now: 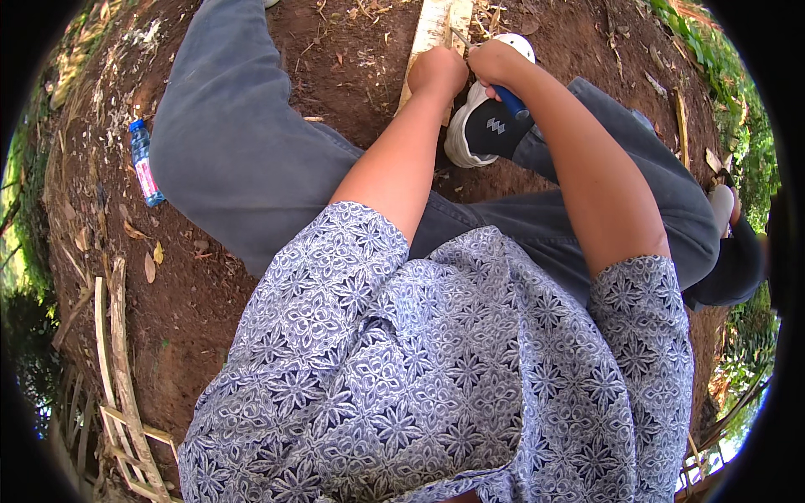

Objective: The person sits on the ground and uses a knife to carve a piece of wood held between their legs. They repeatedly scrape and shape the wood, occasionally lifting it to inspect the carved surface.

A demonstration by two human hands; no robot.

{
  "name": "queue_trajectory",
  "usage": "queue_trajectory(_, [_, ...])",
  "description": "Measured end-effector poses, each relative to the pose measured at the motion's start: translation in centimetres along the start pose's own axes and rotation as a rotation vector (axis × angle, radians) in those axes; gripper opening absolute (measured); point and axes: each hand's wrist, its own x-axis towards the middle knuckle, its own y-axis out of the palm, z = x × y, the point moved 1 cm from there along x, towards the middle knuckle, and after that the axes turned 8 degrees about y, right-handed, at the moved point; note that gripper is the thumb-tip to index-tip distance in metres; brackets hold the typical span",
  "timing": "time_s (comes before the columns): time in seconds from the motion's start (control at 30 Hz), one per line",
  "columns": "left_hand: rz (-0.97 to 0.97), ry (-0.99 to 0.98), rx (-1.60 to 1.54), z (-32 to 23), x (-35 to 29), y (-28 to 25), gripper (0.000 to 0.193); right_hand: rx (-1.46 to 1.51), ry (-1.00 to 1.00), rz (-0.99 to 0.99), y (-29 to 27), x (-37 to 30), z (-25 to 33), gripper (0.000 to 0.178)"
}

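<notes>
A pale wooden plank [431, 27] lies on the ground at the top of the head view. My left hand [438, 72] is closed over the plank; what its fingers grip is hidden behind the hand. Beside it, my right hand [496, 65] wraps round a blue-handled tool [511, 102]. The handle sticks out below the hand toward me, and a thin metal part shows past the fingers against the plank. The tool's exact kind cannot be made out. Both hands are close together, just above my shoe [460, 142].
My bent legs in grey trousers [243, 142] frame the work. A plastic water bottle [144, 163] with a blue cap lies at the left. Wooden strips [124, 369] lie at the lower left. Another person's dark sleeve [731, 267] shows at the far right. Dry leaves dot the brown soil.
</notes>
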Motion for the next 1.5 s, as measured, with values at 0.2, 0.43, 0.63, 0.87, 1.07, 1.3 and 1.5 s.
queue_trajectory(0.2, [0.010, 0.053, 0.061, -1.0, -1.2, -0.3, 0.040, -0.445, -0.187, -0.175, 1.4, 5.8, -0.7, 0.043])
queue_trajectory(0.43, [-0.008, 0.036, -0.138, 0.3, 0.1, 1.0, 0.042, -0.154, -0.219, -0.095, 0.1, 6.8, -2.7, 0.029])
queue_trajectory(0.63, [-0.165, 0.112, -0.087, 1.8, 1.1, 1.8, 0.041, 0.075, -0.090, 0.011, 0.3, -0.2, -2.1, 0.050])
queue_trajectory(0.87, [-0.071, 0.040, 0.005, -0.4, -0.2, 0.1, 0.041, 0.104, -0.057, 0.010, 0.3, 0.4, -1.4, 0.045])
queue_trajectory(1.07, [-0.036, 0.022, -0.074, 0.6, 0.3, -0.1, 0.043, 0.059, -0.100, -0.014, 1.2, 1.1, -0.8, 0.047])
queue_trajectory(1.3, [0.025, 0.044, -0.043, -0.1, -0.7, -0.2, 0.045, 0.106, -0.025, -0.075, 1.0, 4.1, -0.9, 0.031])
queue_trajectory(1.5, [-0.147, 0.093, -0.056, 0.8, -0.1, 0.9, 0.045, 0.282, -0.033, -0.012, 0.7, -0.1, -2.2, 0.041])
